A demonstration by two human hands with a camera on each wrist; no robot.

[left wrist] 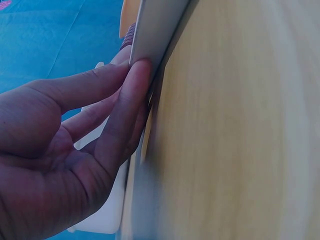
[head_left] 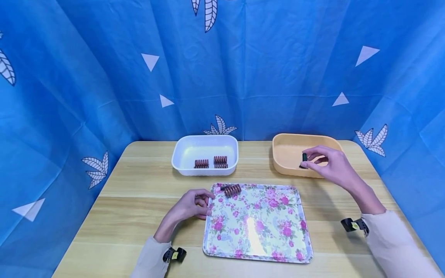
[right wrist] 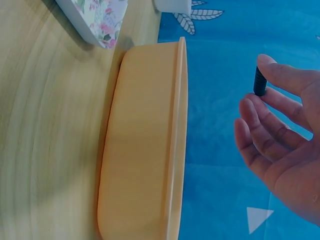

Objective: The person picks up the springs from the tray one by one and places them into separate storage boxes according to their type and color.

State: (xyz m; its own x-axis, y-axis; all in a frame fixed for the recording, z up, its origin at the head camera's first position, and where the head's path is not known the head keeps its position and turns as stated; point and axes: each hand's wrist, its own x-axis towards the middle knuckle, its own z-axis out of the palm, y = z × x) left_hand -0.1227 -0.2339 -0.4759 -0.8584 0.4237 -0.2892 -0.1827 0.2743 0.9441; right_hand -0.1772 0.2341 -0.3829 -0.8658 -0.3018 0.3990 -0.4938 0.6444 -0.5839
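My right hand (head_left: 326,164) is over the orange bin (head_left: 288,170). Between its thumb and index finger it pinches a small dark green spring (head_left: 304,157), seen above the bin's rim in the right wrist view. Another dark spring (head_left: 302,167) lies in that bin, partly behind the fingers. My left hand (head_left: 192,204) holds the left edge of the flowered tray (head_left: 257,224), thumb and fingers pinching the rim in the left wrist view. Near the tray's far left corner lie thick brown springs (head_left: 233,190), with a dark green spring (head_left: 223,188) beside them.
Left of the orange bin stands a white bin (head_left: 205,143) with several brown springs (head_left: 220,159) lined up in it. Both bins sit at the far side of the wooden table (head_left: 139,208). Blue curtain (head_left: 278,69) surrounds the table's back and sides.
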